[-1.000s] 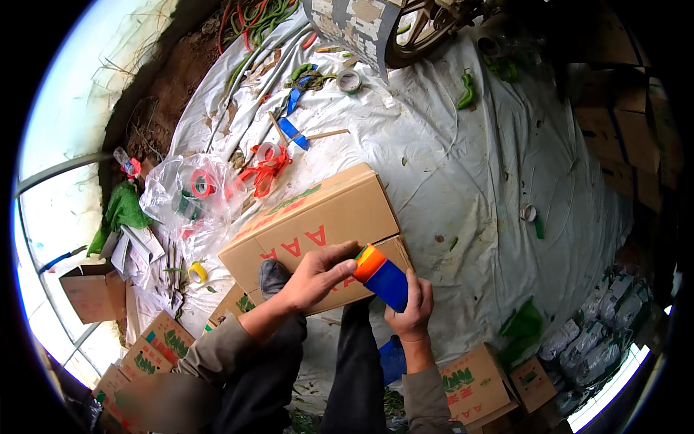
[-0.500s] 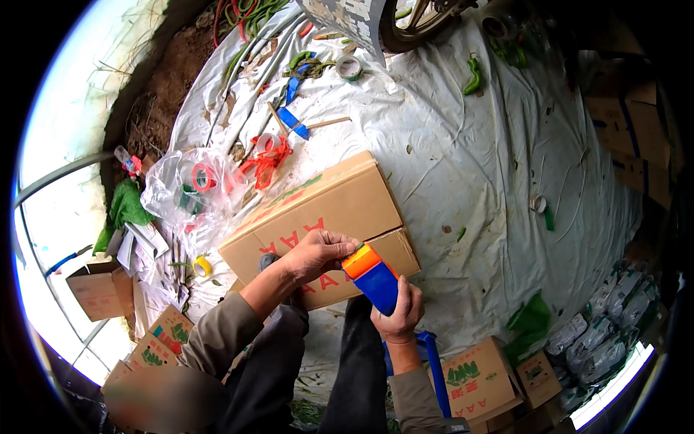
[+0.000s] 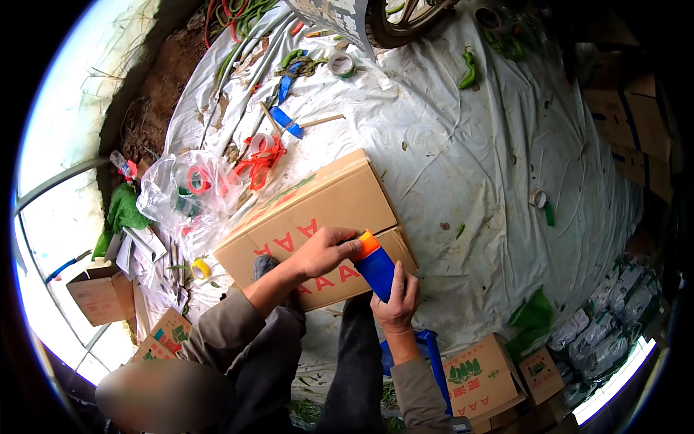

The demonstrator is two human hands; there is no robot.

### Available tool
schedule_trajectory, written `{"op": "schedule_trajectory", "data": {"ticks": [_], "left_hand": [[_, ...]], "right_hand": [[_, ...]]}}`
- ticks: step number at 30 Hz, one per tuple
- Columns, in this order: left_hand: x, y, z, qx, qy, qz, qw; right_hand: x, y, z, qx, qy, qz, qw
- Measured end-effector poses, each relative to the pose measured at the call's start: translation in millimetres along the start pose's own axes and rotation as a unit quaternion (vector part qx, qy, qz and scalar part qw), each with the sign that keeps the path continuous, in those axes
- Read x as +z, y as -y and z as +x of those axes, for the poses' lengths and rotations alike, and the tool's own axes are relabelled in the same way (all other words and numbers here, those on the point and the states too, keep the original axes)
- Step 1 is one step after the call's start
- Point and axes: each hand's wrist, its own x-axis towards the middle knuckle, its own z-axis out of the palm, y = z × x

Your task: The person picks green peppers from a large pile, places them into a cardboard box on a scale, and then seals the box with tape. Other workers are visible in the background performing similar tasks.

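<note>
Just above a closed cardboard box (image 3: 303,217) with red lettering, my two hands hold a flat blue piece with an orange end (image 3: 377,272). Its look suggests a tape dispenser, but I cannot tell its exact kind. At the orange end, my left hand (image 3: 325,253) is closed in a pinch, with thumb and fingertips together. My right hand (image 3: 396,298) grips the lower blue part, its thumb along the near side. The box sits slantwise on the white sheet in front of my legs, a seam showing on the side towards me. My left shoe rests close to it.
A clear plastic bag (image 3: 170,184) with tape rolls lies left, near a yellow roll (image 3: 200,269). Red ribbon (image 3: 266,160) and sticks are beyond the box. A printed carton (image 3: 477,380) stands near right, with wrapped packs (image 3: 607,325) farther right. A wheel (image 3: 405,25) is at the far edge.
My left hand has come lower over the orange end, and less of the orange shows. The blue piece has tilted slightly in my hands. The box has stayed in place.
</note>
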Motion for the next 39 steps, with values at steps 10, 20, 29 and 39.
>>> {"op": "schedule_trajectory", "data": {"ticks": [10, 20, 29, 39], "left_hand": [[-23.9, 26.8, 40.6, -0.011, -0.130, -0.195, 0.972], [-141.3, -17.7, 141.2, 0.042, -0.247, 0.124, 0.960], [-143.2, 30.8, 152.5, -0.117, -0.134, 0.453, 0.874], [32.4, 72.8, 57.2, 0.453, 0.162, 0.471, 0.739]], "right_hand": [[4.2, 8.0, 24.5, -0.041, -0.007, 0.023, 0.999], [22.1, 8.4, 40.2, -0.027, 0.018, 0.037, 0.999], [-6.1, -16.2, -23.8, -0.031, 0.040, -0.051, 0.997], [-88.5, -106.3, -213.9, 0.024, 0.213, -0.164, 0.963]]}}
